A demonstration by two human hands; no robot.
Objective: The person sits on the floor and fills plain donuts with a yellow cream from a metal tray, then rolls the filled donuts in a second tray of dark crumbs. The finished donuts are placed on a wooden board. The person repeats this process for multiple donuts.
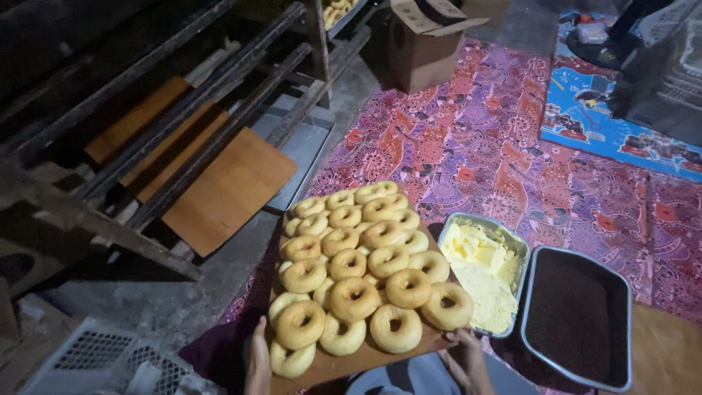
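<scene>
1. I see a patterned red and purple floor mat (475, 146) spread under everything, with a blue printed mat (621, 124) at its far right.
2. A dark wooden rack (146, 124) fills the left, brown boards resting on its rails.
3. A cardboard box (420, 44) stands open at the top, on the mat's far edge.
4. My wooden board (351, 362) of fried doughnuts (358, 271) sits low in the middle, held above the mat.
5. A metal tray of dark sprinkles (578, 314) lies to the right, just beside a smaller metal tray (482, 274) of yellow butter and grated cheese.
6. My left hand (257, 358) grips the board's near left edge, fingers hidden beneath.
7. My right hand (464, 358) grips the near right corner, fingers curled.
</scene>
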